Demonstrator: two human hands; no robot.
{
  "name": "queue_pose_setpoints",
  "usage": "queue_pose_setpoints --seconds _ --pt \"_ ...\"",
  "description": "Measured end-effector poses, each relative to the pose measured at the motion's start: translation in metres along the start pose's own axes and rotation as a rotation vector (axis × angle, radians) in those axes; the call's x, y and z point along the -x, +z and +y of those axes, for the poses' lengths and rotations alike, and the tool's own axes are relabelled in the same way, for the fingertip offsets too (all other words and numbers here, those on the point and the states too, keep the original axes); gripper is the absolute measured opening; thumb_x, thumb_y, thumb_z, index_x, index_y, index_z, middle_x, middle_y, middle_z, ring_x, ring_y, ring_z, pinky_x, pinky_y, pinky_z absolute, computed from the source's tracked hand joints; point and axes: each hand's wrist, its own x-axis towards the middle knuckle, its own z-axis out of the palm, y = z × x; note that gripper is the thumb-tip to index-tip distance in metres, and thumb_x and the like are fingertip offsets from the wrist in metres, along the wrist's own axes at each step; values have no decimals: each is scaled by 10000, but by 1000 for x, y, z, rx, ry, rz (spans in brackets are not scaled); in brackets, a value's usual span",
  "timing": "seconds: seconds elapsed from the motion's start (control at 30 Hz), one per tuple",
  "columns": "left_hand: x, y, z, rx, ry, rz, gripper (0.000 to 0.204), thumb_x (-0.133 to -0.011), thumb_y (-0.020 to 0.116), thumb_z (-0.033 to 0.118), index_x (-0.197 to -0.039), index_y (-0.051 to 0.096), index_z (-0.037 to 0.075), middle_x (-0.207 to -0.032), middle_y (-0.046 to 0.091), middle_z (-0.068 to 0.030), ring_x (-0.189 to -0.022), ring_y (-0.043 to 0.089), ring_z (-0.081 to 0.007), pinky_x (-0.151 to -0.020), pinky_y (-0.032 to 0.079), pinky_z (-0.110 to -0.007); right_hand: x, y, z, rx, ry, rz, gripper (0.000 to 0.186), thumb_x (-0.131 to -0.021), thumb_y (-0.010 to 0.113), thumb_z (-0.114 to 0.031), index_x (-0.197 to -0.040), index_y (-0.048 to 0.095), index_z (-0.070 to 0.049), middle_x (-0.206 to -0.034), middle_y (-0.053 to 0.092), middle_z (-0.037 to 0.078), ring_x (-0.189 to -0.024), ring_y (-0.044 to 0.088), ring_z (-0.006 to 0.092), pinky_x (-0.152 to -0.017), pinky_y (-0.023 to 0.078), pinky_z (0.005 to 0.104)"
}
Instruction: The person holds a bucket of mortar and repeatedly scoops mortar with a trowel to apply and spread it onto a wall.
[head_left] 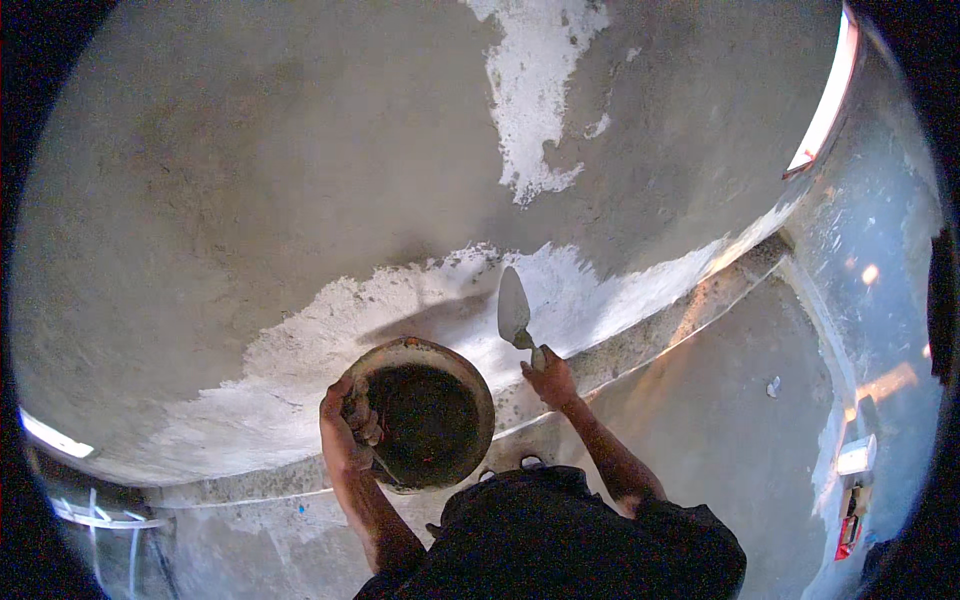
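My left hand is closed on the left rim of a round bucket, its fingers curled over the edge. The bucket is tilted so its dark inside shows; what lies in it is too dark to make out. To its right, my right hand grips the handle of a pointed trowel. The trowel's grey blade points up toward the wall, and a lump of grey material clings near its neck. Behind both tools stands a wall with grey plaster and a rough white strip along its lower part.
Another white patch runs down the upper wall. A low ledge follows the wall's foot above the grey floor. At the right lie a white box and a red item. Pale bars stand at the lower left.
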Motion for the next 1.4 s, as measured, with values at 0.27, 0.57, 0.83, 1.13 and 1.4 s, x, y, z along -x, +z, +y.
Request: queue_pose_setpoints --seconds 0.27,0.57,0.83,1.13,1.4 --pt "-10 -20 -7 69 -110 -167 219 -861 499 308 -809 559 104 -623 506 18 -456 439 -88 -388 351 -223 11 -87 -93 596 -600 -397 272 -793 600 -297 -978 482 -138 -846 502 108 -611 583 331 -516 499 440" --pt "-19 -14 7 341 -365 -452 264 -868 470 326 -739 536 105 -440 312 61 -297 256 -64 -263 205 -202 1 -46 -162 901 -844 -538 233 -741 612 -291 -905 532 -147 -800 554 77 -711 597 277 -602 476 412" --pt "-20 -32 9 380 -343 -594 219 -849 493 316 -719 460 142 -461 297 65 -311 197 -40 -277 149 -199 1 74 -132 884 -1087 -661 120 -714 564 -179 -739 647 -95 -669 607 70 -668 623 241 -608 476 373" --pt "-9 -41 22 243 -297 -494 201 -819 529 301 -841 511 102 -481 295 54 -341 227 -50 -304 151 -210 21 96 -163 1007 -1052 -845 94 -689 587 -151 -685 654 -84 -673 622 109 -715 647 275 -585 494 451" --pt "-1 -40 28 170 -288 -504 217 -802 550 296 -854 534 86 -493 318 49 -355 249 -53 -324 168 -210 26 98 -155 792 -1055 -996 306 -669 663 -320 -823 625 -58 -774 635 127 -755 637 321 -629 517 433"
